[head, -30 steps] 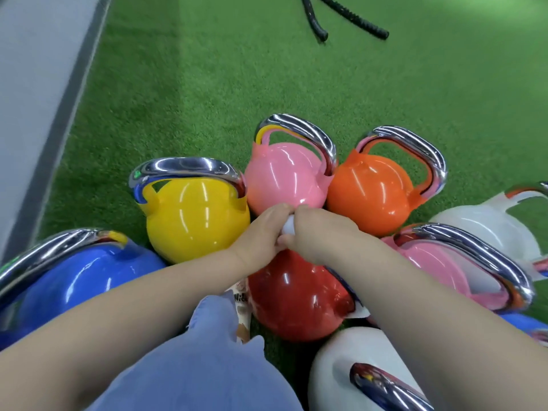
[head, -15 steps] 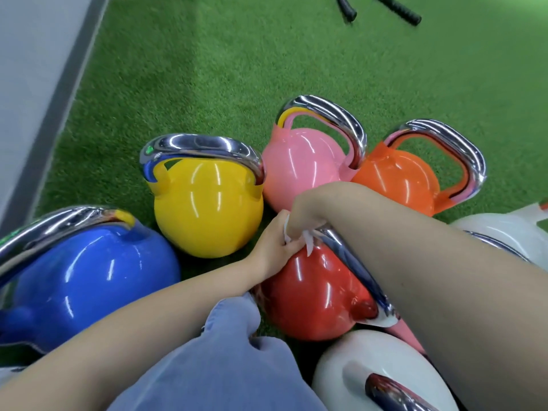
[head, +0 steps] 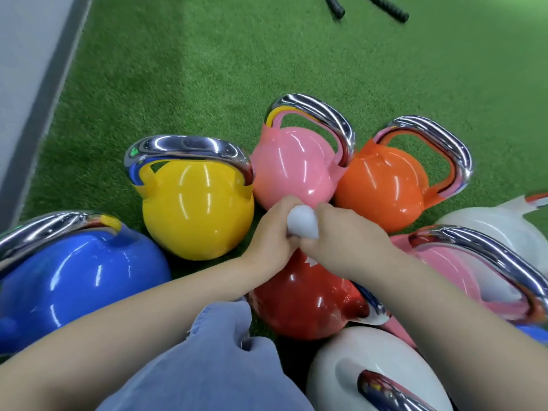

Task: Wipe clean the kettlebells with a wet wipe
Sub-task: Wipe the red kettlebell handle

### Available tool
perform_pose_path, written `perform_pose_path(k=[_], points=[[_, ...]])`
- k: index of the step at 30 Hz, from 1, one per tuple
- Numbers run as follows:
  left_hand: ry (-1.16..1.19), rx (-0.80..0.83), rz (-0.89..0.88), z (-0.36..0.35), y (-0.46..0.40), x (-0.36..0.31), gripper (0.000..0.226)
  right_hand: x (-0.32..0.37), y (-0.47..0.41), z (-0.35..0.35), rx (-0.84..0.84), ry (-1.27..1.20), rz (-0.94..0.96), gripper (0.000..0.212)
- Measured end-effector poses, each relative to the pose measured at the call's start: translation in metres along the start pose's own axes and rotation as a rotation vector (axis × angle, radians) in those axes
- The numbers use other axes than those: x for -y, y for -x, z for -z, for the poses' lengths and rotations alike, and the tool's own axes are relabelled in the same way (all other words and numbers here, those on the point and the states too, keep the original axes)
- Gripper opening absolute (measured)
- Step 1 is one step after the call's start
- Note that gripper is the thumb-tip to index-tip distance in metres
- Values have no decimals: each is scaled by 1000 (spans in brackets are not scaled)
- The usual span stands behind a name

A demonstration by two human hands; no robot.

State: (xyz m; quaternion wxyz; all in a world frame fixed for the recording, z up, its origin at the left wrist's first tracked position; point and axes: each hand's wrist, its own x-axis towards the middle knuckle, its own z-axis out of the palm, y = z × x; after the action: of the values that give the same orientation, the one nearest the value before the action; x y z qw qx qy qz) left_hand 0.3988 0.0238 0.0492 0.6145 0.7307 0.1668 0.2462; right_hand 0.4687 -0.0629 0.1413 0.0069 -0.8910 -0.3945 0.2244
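Note:
Several shiny kettlebells with chrome handles stand bunched on green turf. My left hand and my right hand meet above the red kettlebell, and both grip a bunched white wet wipe between them. Behind the hands stand a yellow kettlebell, a pink kettlebell and an orange kettlebell. A blue kettlebell sits at the left. My right forearm hides most of the red kettlebell's handle.
A second pink kettlebell and a white kettlebell stand at the right, another white kettlebell at the bottom. My blue-clad knee is in front. Black ropes lie far back on the turf; grey flooring borders the left.
My right hand has come back from over the red kettlebell's handle toward the left hand. Both hands now bunch the wipe into a ball between them.

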Motion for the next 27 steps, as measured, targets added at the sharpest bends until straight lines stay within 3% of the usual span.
perform_pose_path(k=[3, 6, 9, 12, 14, 20, 21, 24, 27], points=[[-382, 57, -324, 5, -11, -7, 26, -7, 32, 3, -14, -223, -47, 17], [-597, 87, -580, 1, -15, -17, 30, -17, 47, -1, -25, -199, -78, 18], [-648, 84, -621, -3, -12, -24, 29, -22, 53, -7, -74, -55, -65, 23], [-619, 101, -598, 1, -11, -18, 31, -20, 51, -17, -345, 230, 12, 54], [-590, 91, -549, 3, -13, -10, 34, -16, 48, -27, -509, 360, 42, 67], [-315, 59, -221, 8, -11, -10, 13, 16, 33, -29, -569, 445, -36, 57], [-197, 45, -106, 8, -9, -10, 7, 20, 26, -27, -542, 442, -38, 52], [278, -20, 328, 4, -11, -20, 32, 32, 11, -12, -464, 478, 10, 30], [365, -48, 467, 3, -13, -14, 40, 40, -7, 3, -183, 361, 56, 30]])
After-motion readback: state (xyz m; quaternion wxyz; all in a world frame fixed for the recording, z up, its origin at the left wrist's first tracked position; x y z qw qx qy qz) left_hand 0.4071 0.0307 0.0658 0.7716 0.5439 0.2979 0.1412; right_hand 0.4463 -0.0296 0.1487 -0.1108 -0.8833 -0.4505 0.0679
